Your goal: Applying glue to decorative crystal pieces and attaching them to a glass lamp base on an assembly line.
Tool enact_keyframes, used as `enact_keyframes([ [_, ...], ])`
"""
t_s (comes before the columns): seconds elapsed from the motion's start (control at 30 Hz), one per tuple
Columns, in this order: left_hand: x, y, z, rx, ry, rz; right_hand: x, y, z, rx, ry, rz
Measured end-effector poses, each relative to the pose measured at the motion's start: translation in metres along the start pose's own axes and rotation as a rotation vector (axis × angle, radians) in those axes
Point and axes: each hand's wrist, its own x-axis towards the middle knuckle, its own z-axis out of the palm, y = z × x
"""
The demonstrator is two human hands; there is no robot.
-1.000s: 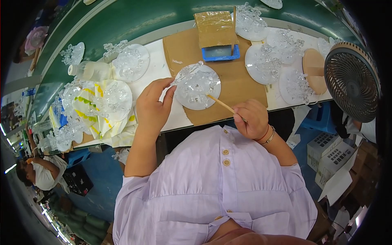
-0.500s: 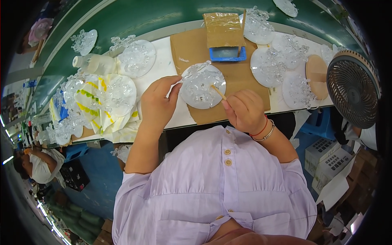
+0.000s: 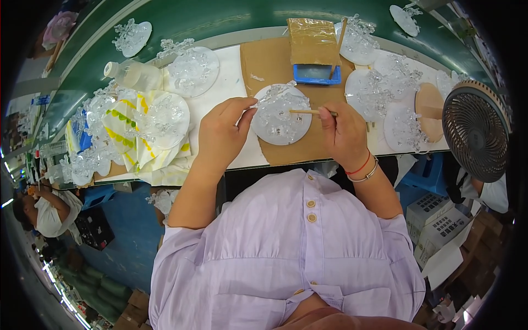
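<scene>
A round white disc (image 3: 275, 133) carrying clear plastic ornament pieces is in front of me, over a sheet of brown cardboard. My left hand (image 3: 226, 129) pinches something at the disc's upper left, perhaps a clear piece or the rim; the fingertips hide which. In my right hand (image 3: 346, 135) is a thin wooden stick (image 3: 305, 111), gripped between thumb and fingers. It lies nearly level, its tip over the clear pieces in the disc's middle. Beyond the disc stands a blue tray (image 3: 317, 80), partly covered by a taped cardboard flap (image 3: 313, 41), with another wooden stick (image 3: 339, 47) leaning in it.
More discs with clear pieces (image 3: 192, 71) stand left and right on the table. A translucent bottle (image 3: 132, 74) and a yellow-patterned cloth (image 3: 124, 129) lie left. A black fan (image 3: 476, 132) stands at the right edge. A green conveyor belt (image 3: 231, 22) carrying discs runs behind.
The stick has swung from slanting to nearly level as my right hand rose slightly. My left hand keeps its pinch. Discs on the green belt have shifted right, and the view has moved a little.
</scene>
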Motion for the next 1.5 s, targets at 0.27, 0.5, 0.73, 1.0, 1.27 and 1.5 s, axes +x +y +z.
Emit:
enact_keyframes([
  [0.27,0.001,-0.001,0.0,-0.025,0.001,0.006,-0.037,0.017,0.005,0.264,-0.052,0.112],
  [0.5,0.001,0.0,0.0,-0.002,-0.011,0.005,-0.027,0.015,0.009,0.191,-0.021,-0.122],
  [0.73,0.002,0.002,0.0,-0.024,0.008,-0.015,0.002,-0.021,0.005,0.002,-0.25,-0.211],
  [1.0,0.002,0.002,0.001,-0.049,0.004,-0.01,0.029,-0.016,0.015,0.068,-0.238,-0.141],
  [1.27,0.002,-0.001,-0.001,-0.065,-0.009,-0.02,0.049,-0.016,0.004,0.133,-0.525,-0.238],
  [1.5,0.001,-0.002,0.001,-0.094,-0.006,-0.029,0.058,-0.011,0.005,0.121,-0.625,-0.308],
])
